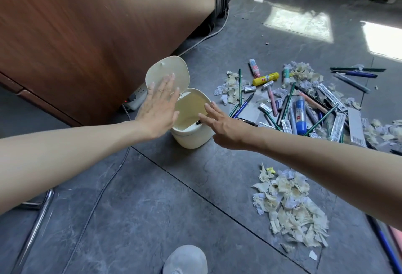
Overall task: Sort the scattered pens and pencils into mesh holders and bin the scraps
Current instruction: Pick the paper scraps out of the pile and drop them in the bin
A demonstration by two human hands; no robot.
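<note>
While upright, bin point(192, 140) with lid point(174, 68) tipped back toward wooden cabinet point(87, 34)

Small cream bin point(191, 136) before me, lid point(167, 73) up; pens and pencils point(304, 106) scattered rightward; torn scraps point(291, 208) heaped nearer me.

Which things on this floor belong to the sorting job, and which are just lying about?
Job: small cream plastic bin, lid up; scattered pens and pencils; near pile of torn paper scraps; crumpled scraps among the pens.
Lying about: white power strip; grey cable; chrome metal tube; wooden cabinet.
</note>
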